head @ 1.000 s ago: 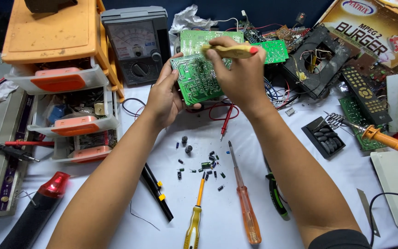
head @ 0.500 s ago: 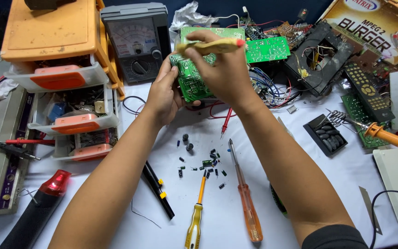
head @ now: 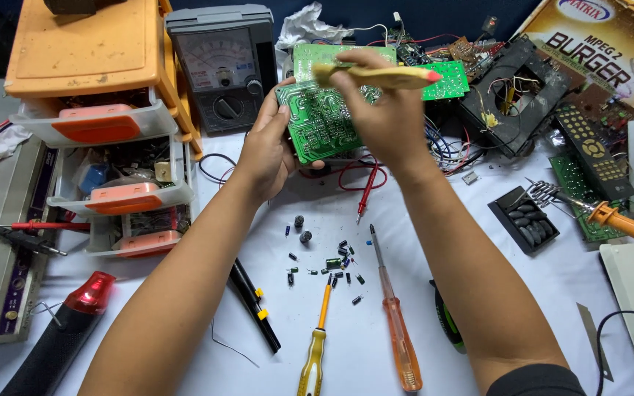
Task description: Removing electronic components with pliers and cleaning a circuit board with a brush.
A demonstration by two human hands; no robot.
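fingers of the left hand (head: pixel 266 150) clasp a flat green circuit board (head: pixel 319 121), the right hand (head: pixel 383 117) pinching what looks like a yellow plastic-handled tool (head: pixel 376 75).

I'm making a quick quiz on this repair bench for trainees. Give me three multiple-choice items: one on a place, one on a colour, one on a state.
1. Where do the small loose components lie?
A. on the white cloth between the forearms
B. in a drawer
C. on the meter

2. What colour is the handle of the longer screwdriver?
A. blue
B. translucent orange
C. black

3. How is the green circuit board held?
A. flat on the table
B. clamped in a vise
C. lifted in the left hand

Answers: 1 A, they are scattered on the cloth; 2 B, orange see-through handle; 3 C, the fingers grip its edge while the right hand holds a yellow tool.
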